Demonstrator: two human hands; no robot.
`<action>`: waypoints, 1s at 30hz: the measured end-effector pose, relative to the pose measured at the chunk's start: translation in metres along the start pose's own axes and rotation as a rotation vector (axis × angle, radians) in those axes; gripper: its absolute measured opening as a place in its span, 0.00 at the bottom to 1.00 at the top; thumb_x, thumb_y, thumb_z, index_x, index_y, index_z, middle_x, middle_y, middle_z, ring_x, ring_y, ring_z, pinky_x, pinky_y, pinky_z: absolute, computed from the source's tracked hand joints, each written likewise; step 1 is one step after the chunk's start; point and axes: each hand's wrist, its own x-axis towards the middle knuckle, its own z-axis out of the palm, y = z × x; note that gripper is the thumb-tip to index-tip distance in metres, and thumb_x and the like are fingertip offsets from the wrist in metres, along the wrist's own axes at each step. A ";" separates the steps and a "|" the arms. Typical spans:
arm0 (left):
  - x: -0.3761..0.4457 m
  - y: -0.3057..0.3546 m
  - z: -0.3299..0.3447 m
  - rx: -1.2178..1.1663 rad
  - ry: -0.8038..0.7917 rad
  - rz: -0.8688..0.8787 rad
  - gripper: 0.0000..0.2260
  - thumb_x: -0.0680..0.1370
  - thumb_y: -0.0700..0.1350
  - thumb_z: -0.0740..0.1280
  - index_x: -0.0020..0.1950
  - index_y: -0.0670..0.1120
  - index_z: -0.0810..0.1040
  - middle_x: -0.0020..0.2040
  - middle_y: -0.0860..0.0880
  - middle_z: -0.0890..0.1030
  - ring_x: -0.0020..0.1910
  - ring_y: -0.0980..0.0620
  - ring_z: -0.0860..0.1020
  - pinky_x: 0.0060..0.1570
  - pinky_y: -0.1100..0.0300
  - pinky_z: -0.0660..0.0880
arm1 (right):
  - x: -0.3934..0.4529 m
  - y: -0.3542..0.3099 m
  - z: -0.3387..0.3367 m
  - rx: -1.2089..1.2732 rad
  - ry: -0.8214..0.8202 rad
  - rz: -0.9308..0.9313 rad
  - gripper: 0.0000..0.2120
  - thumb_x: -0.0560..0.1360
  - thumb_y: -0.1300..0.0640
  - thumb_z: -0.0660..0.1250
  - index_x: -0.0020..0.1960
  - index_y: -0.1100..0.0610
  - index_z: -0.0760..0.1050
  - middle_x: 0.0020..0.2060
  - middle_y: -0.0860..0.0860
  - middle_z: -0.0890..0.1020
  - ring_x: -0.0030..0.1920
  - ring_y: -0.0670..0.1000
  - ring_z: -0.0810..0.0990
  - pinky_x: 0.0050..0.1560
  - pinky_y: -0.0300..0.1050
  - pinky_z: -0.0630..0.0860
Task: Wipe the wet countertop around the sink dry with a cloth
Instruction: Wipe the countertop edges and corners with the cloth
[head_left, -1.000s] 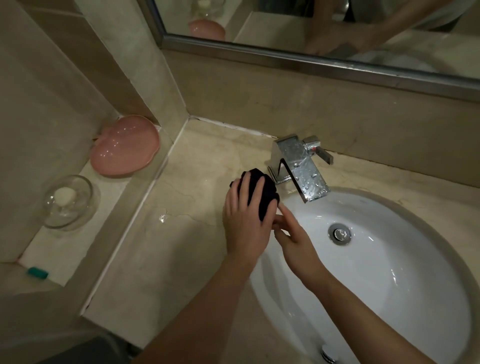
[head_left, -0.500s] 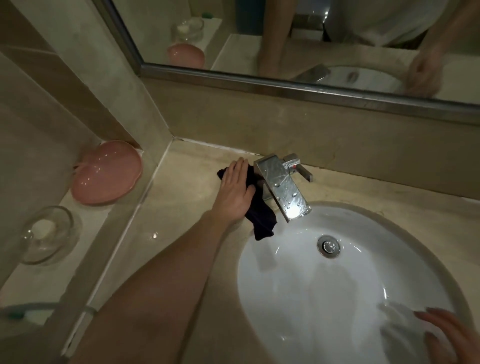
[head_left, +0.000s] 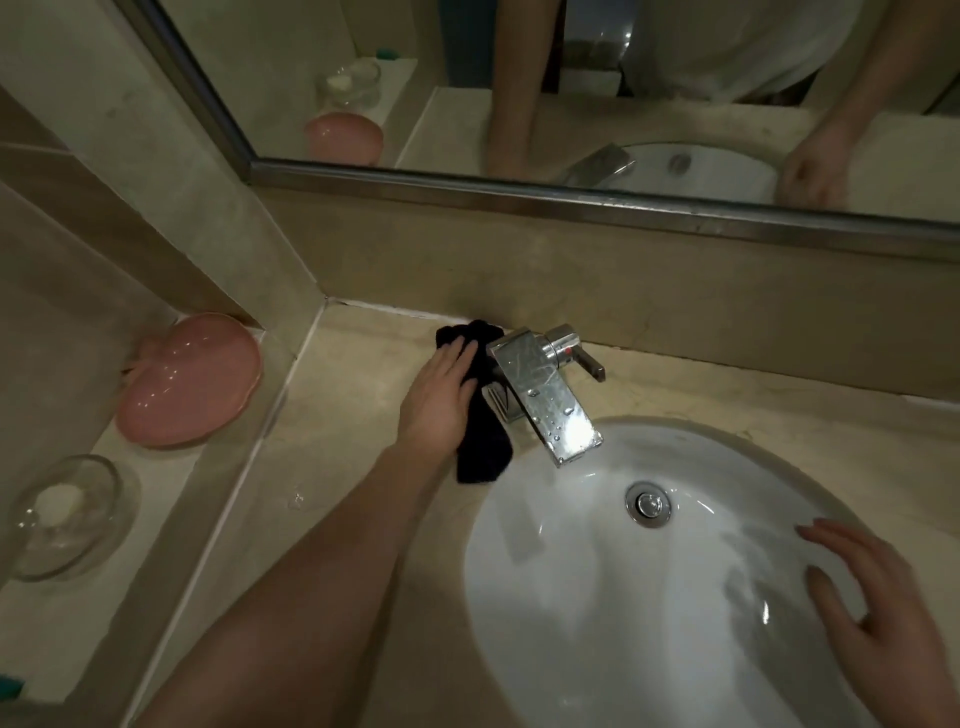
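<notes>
Dark cloth (head_left: 480, 415) pressed flat on worktop (head_left: 353, 415) by open left hand (head_left: 436, 400), at faucet's (head_left: 540, 395) nine o'clock, soaking water; right hand (head_left: 878, 618) empty, fingers spread, hovering over basin (head_left: 597, 597).

A dark cloth (head_left: 480, 415), navy or black (hard to call in this dim light), is laid out in a long crumpled strip on the beige marble countertop (head_left: 332, 431). It's tucked right against the left side of the faucet base, with its far end bunched up near the back wall and its near end almost at the rim of the white oval sink (head_left: 597, 597). The sink is set into the countertop, with a chrome drain in its basin.
</notes>
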 end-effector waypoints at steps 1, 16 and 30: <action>0.012 -0.002 -0.004 -0.024 -0.059 0.021 0.22 0.85 0.43 0.59 0.80 0.48 0.63 0.81 0.47 0.61 0.80 0.49 0.58 0.78 0.55 0.55 | 0.004 -0.012 0.002 0.011 -0.005 -0.037 0.23 0.74 0.46 0.58 0.58 0.58 0.81 0.59 0.55 0.80 0.62 0.58 0.75 0.65 0.35 0.62; -0.037 0.018 -0.003 -0.515 0.060 -0.158 0.21 0.84 0.40 0.56 0.77 0.51 0.70 0.76 0.57 0.70 0.75 0.61 0.65 0.77 0.56 0.60 | 0.114 -0.083 0.064 0.281 -0.136 -0.325 0.22 0.77 0.71 0.65 0.61 0.47 0.77 0.57 0.42 0.80 0.63 0.44 0.74 0.64 0.30 0.65; 0.059 0.048 -0.017 -1.079 -0.418 -0.441 0.26 0.85 0.55 0.50 0.52 0.48 0.87 0.56 0.47 0.86 0.60 0.47 0.81 0.72 0.49 0.68 | 0.176 -0.144 0.116 0.089 -0.324 -0.593 0.25 0.82 0.58 0.63 0.78 0.53 0.64 0.77 0.45 0.66 0.76 0.45 0.64 0.74 0.39 0.61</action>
